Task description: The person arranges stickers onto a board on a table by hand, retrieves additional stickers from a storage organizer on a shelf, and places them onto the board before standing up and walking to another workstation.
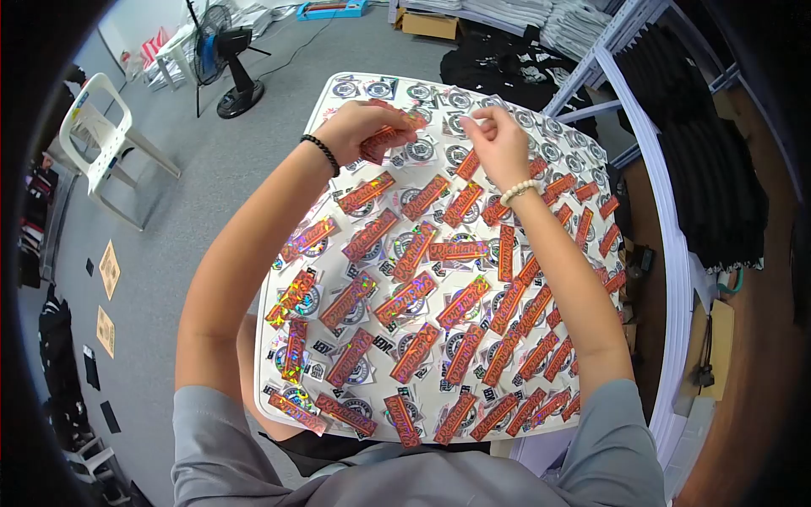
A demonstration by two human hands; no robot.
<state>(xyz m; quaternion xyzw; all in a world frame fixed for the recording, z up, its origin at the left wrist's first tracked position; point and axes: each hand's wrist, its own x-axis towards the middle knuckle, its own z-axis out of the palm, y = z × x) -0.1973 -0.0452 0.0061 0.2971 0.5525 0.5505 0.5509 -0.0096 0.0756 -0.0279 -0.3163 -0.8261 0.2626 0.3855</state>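
My left hand point(365, 131), with a black bead bracelet on the wrist, is closed round a stack of red stickers point(380, 145) over the far left part of the white table point(338, 247). To its right, my right hand point(496, 142) is held over the table with thumb and fingers pinched; whatever lies between the fingertips is too small to make out. Red rectangular stickers point(414, 351) lie in rows on small piles of round and black-lettered stickers. Toward the table's far edge, the piles of round stickers point(418, 150) have no red one on top.
A white plastic chair point(106, 139) and a black fan point(228, 59) stand on the floor at the left. Black clothes hang on a rack point(646, 194) at the right. Behind the table are a cardboard box point(429, 24) and a black clothing heap point(498, 72).
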